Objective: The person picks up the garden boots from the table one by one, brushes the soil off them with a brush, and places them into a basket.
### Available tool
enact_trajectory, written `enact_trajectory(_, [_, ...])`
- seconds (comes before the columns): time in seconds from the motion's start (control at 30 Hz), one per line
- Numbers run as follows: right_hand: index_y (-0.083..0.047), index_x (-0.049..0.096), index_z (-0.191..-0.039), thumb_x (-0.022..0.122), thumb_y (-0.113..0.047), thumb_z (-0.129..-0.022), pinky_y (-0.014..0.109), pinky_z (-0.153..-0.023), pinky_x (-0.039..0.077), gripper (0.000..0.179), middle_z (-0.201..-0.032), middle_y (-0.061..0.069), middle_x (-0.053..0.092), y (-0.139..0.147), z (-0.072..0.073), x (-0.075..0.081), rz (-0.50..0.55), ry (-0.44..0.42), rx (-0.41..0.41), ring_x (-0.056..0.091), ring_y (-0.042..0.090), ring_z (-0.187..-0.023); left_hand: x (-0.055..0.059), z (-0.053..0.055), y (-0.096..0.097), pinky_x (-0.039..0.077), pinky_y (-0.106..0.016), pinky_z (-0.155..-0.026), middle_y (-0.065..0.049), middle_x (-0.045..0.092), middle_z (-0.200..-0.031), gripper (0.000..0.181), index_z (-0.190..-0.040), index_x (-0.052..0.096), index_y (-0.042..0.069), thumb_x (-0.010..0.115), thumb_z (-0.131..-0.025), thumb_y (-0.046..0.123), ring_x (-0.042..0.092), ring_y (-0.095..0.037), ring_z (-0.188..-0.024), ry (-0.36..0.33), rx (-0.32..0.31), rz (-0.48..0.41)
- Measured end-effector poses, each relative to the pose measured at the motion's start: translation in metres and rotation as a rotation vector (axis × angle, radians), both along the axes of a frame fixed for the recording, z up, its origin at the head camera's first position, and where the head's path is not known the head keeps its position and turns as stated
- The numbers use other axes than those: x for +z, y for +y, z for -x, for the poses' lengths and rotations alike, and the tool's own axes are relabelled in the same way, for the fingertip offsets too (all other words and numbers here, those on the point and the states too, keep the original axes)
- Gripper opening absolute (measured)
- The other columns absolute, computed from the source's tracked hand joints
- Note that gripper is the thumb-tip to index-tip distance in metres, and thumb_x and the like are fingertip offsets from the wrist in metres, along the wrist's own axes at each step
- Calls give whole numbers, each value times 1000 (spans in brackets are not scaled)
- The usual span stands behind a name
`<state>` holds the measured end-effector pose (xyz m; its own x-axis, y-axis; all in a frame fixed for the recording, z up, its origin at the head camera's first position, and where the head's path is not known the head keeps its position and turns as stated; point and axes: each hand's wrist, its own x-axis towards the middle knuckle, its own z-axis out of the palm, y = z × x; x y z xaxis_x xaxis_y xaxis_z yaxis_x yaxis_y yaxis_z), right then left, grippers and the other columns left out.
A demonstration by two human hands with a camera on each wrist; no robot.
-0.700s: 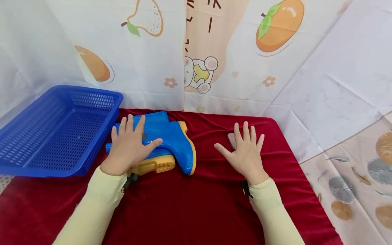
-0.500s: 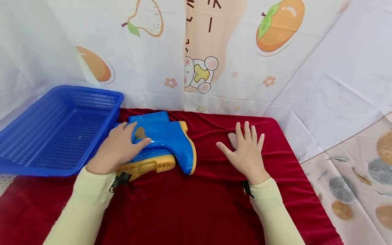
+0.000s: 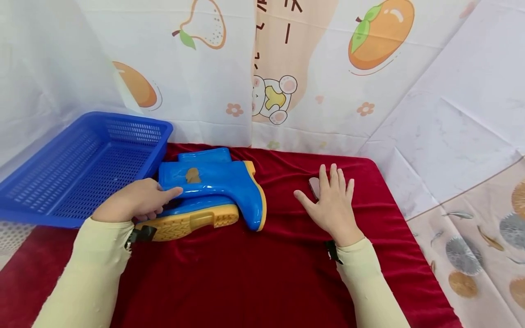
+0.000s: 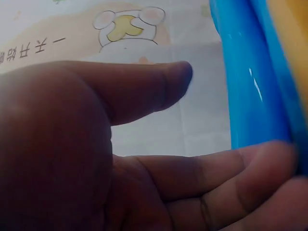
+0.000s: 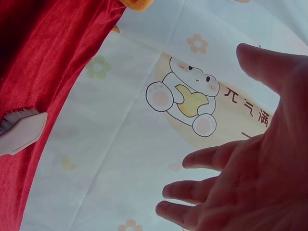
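Two blue rain boots with yellow soles lie on their sides at the middle left in the head view. The upper boot (image 3: pixel 221 177) has a brown smear on its shaft and overlaps the lower boot (image 3: pixel 225 216). At the shaft's open end is my left hand (image 3: pixel 133 200), thumb apart and fingers loosely bent. The left wrist view shows those fingertips (image 4: pixel 274 159) right at the blue boot, with a gap below the thumb. My right hand (image 3: pixel 334 209) hovers with fingers spread, holding nothing. Partly behind it lies a brush (image 3: pixel 314 187), whose bristles show in the right wrist view.
A blue perforated plastic basket (image 3: pixel 139 119) stands left of the boots. Dark red cloth (image 3: pixel 254 273) covers the table. Behind it hangs a white curtain (image 3: pixel 205 91) with fruit prints, and another patterned cloth (image 3: pixel 484 237) lies beyond the right edge.
My left hand has moved left and down from above the boots to the shaft's open end, its fingers bending, uncovering the brown smear. My right hand has barely moved. The head view has shifted slightly.
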<state>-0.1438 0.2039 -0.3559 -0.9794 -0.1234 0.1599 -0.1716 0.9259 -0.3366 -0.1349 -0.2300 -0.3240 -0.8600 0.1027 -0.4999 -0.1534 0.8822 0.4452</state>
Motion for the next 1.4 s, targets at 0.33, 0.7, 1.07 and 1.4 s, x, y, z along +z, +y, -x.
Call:
enact_trajectory(0.33, [1, 19, -163, 60, -60, -97, 68, -122, -5, 99, -168, 30, 10, 1, 0, 0, -3, -13, -2, 7, 48, -156, -16, -4, -8, 54, -59, -89, -40, 60, -124, 95, -134, 52, -21, 38, -103, 68, 64, -47, -105, 81, -29, 96])
enact_trajectory(0.7, [2, 22, -162, 61, -56, -97, 69, -122, -3, 95, -168, 30, 12, 1, -1, 3, 8, 9, 5, 9, 48, -155, -39, -1, 3, 32, -73, -111, -38, 23, -161, 109, -159, 18, -11, 25, -99, 79, 25, -60, -145, -189, -137, -105])
enact_trajectory(1.07, [2, 21, -162, 61, -54, -98, 69, -122, -3, 94, -168, 31, 11, 3, 1, 5, 16, -12, 15, 9, 49, -155, -55, 21, -2, 23, -68, -119, -31, 22, -164, 108, -162, 14, -5, 36, -98, 78, 26, -49, -148, -218, 107, -367])
enact_trajectory(1.4, [2, 18, -163, 62, -51, -99, 69, -121, -5, 94, -168, 31, 6, 7, 2, 5, 30, -48, 24, 6, 50, -155, -63, 39, -11, 48, -27, -95, -3, 54, -122, 70, -144, 38, 3, 59, -102, 55, 51, -16, -109, -355, 480, -882])
